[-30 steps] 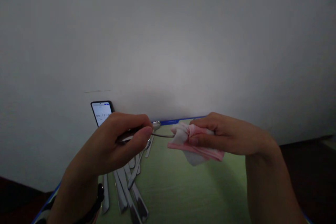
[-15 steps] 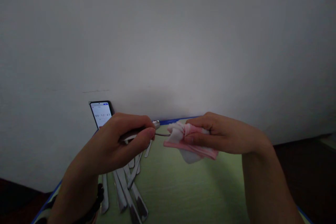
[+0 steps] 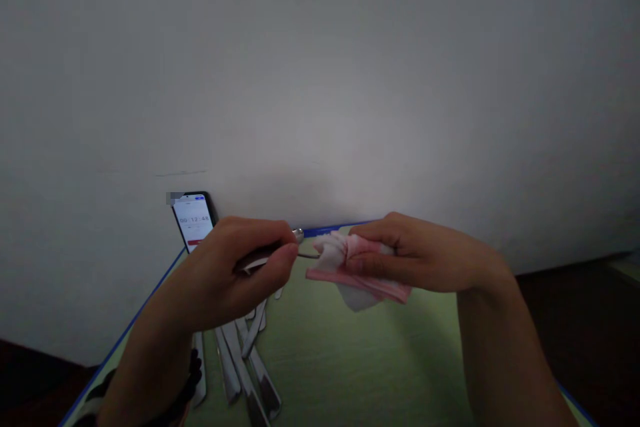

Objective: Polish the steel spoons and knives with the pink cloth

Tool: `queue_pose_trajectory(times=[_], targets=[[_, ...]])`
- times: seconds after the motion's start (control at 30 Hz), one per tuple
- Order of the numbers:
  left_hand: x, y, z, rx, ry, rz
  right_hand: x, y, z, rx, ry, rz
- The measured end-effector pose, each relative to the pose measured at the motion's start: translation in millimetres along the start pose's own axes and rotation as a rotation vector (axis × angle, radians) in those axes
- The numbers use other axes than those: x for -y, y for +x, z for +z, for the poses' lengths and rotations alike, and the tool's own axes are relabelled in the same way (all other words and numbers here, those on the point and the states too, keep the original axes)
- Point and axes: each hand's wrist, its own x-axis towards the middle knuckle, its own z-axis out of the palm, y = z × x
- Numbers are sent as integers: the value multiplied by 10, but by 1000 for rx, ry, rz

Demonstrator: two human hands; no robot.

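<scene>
Pinched in my left hand (image 3: 245, 273) is a piece of shiny metal cutlery (image 3: 307, 255). Its broad end lies under my curled fingers, and its thin neck points right. The other end disappears into a pink and white cloth (image 3: 365, 280), so I cannot tell whether it is a spoon or a fork. My right hand (image 3: 415, 253) is closed on the folded cloth, thumb in front, pressing it around the hidden end. Both hands are raised above the table. Below my left hand, several metal cutlery handles (image 3: 240, 367) lie in a loose pile.
A phone (image 3: 194, 220) showing a running timer leans against the pale wall (image 3: 320, 80) at the back left. Behind my left fingertips a rounded shiny metal end (image 3: 299, 235) shows near the blue edge of the green table (image 3: 350, 367).
The cloth and my right hand have shifted slightly left, closer to my left hand, so less of the neck shows. Both grips look the same. The phone's timer has advanced one second.
</scene>
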Motion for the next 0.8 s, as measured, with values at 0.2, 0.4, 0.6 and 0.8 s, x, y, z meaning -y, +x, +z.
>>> queue_pose_trajectory(times=[0.2,0.4,0.6,0.8], targets=[[-178,114,-6,53,-34,70,147,72,-26,0,-30,-27],[-204,138,4,61,-32,80,166,85,-22,-7,-29,-40],[-222,130,-10,54,-31,69,178,83,-15,-16,-22,0],[-276,135,13,50,8,102,196,94,-28,6,-17,4]])
